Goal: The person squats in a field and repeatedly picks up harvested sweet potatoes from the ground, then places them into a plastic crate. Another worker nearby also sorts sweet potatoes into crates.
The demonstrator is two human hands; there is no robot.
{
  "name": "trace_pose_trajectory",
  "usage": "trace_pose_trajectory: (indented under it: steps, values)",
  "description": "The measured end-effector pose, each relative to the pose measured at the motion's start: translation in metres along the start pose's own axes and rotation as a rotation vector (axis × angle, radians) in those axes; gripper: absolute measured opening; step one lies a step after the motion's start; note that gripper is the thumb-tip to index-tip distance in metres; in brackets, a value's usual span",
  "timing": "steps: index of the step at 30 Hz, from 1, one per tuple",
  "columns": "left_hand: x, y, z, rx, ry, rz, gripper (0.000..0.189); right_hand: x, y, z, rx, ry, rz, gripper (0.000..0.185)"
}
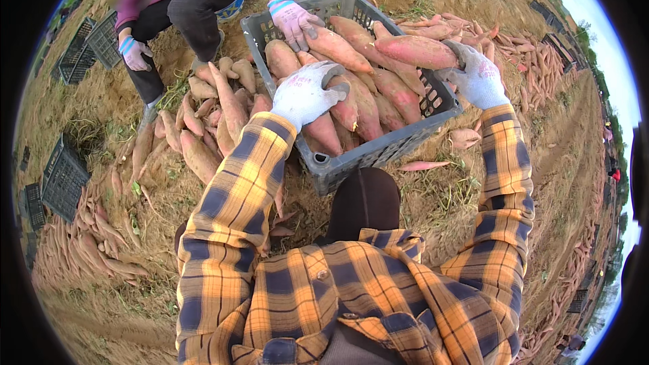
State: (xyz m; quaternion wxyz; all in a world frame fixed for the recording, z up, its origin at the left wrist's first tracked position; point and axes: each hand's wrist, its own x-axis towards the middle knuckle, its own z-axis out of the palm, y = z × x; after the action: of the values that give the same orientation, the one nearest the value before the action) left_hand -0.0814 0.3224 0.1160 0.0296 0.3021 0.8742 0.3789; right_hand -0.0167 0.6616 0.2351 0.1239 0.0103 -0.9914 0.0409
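A black plastic crate (377, 148) full of sweet potatoes stands before me. My left hand (310, 92), in a white and grey work glove, is over the crate with its fingers curled round the end of a sweet potato (345, 110). My right hand (474, 73), gloved alike, grips one end of a reddish sweet potato (416, 51) above the crate's right side. A co-worker's gloved hand (295, 19) rests on another sweet potato (337, 49) at the crate's far side.
The co-worker (203, 5) sits at the upper left. Piles of sweet potatoes lie left (200, 152) and right (537, 61) of the crate. More black crates (65, 177) stand on the soil at the left. My knee (365, 203) is close to the crate's near side.
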Motion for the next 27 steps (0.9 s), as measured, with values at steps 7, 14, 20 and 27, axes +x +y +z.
trace_pose_trajectory:
  steps: [7,14,20,27]
  values:
    - [0.003,0.004,0.000,-0.051,-0.005,-0.041,0.046,0.010,-0.003,0.033,0.071,-0.086,0.134,0.071]
    - [0.000,-0.002,0.003,-0.052,0.005,-0.042,0.047,-0.005,0.007,0.020,0.108,-0.176,0.105,0.070]
    - [-0.001,0.001,0.001,-0.054,0.040,-0.013,0.048,0.020,-0.010,0.036,0.118,0.018,0.133,0.062]
    - [-0.003,0.011,-0.002,-0.058,0.039,-0.037,0.044,0.028,-0.031,0.039,-0.151,-0.281,-0.005,0.057]
